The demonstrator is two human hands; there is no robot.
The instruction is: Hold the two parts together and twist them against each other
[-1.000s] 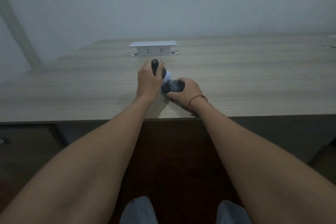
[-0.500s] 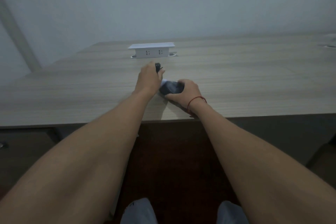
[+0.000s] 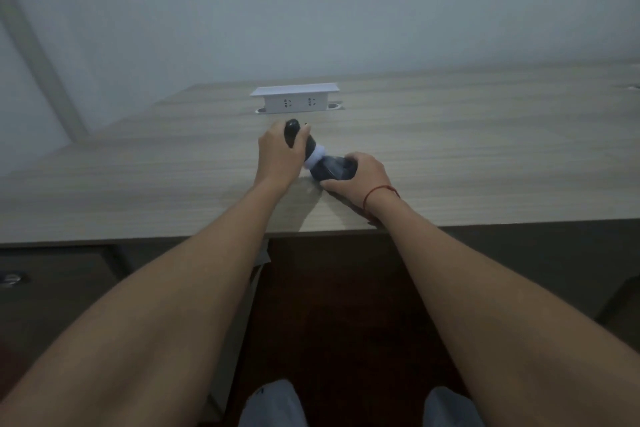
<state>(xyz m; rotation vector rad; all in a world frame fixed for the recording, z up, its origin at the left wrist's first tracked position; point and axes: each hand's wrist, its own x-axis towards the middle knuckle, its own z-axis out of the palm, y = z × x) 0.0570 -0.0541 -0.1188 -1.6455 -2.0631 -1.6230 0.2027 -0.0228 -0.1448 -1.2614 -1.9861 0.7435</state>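
Both grips were set, the left hand [image 3: 277,158] wrapped round the dark handle [image 3: 298,138] and the right hand [image 3: 362,174] clasping the dark object [image 3: 334,168], their white joint [image 3: 316,157] apparently not yet parted

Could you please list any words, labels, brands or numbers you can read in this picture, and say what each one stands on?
None can be read.
White socket box: only socket holes show on its front, no lettering.
Dark handle in the left hand: no visible label.
Dark object in the right hand: glossy and too blurred to tell any marking.
Table: plain wood grain.
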